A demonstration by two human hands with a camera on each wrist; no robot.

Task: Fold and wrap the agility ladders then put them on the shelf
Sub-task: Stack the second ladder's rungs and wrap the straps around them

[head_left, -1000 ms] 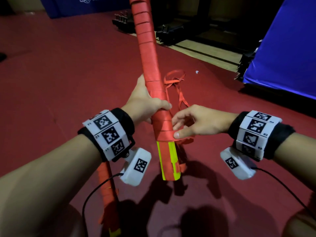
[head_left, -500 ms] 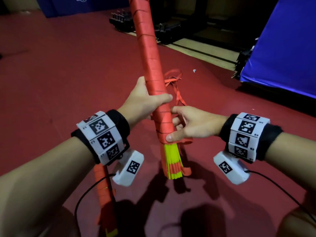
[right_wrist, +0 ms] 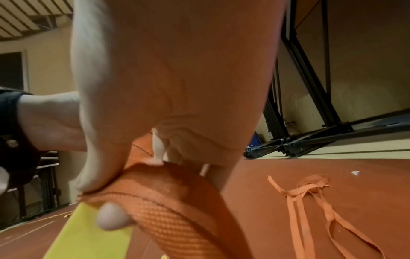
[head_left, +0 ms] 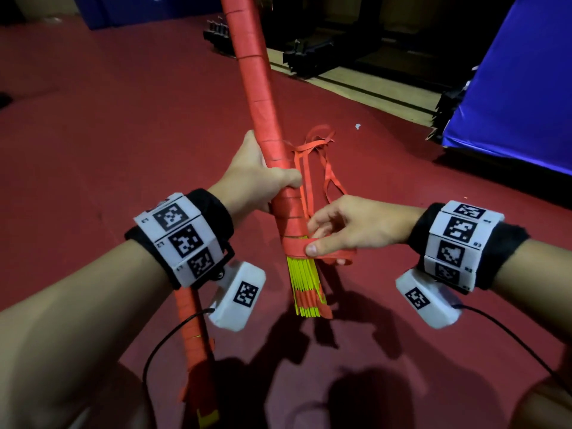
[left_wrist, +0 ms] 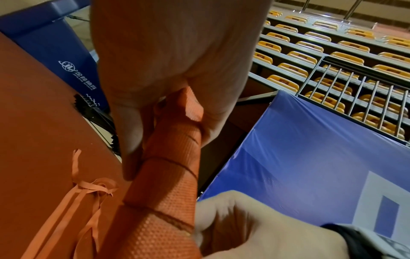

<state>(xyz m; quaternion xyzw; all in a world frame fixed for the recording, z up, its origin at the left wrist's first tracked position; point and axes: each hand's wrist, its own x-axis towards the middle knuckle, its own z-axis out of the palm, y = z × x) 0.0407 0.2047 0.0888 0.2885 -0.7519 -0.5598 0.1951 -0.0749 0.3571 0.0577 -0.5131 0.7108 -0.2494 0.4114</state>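
A long agility ladder bundle (head_left: 257,97), yellow rungs wound round with red webbing strap, stands tilted in front of me. My left hand (head_left: 263,178) grips it around the middle, seen close in the left wrist view on the bundle (left_wrist: 164,192). My right hand (head_left: 325,239) pinches the loose strap end (head_left: 309,247) against the bundle just above the bare yellow rung ends (head_left: 305,289); the right wrist view shows thumb and fingertip on the strap (right_wrist: 168,189). A second wrapped ladder (head_left: 193,332) lies on the floor under my left wrist.
Thin red ribbons (head_left: 312,162) lie tangled on the red floor (head_left: 123,119) behind the bundle. A blue padded block (head_left: 510,88) stands at the right, black metal frames (head_left: 325,54) at the back, and tiers of yellow seats (left_wrist: 332,57) beyond.
The bundle has turned about its axis, so the flat yellow end now shows as thin rung edges. My right hand slid down and holds the strap at the wrap's lower end.
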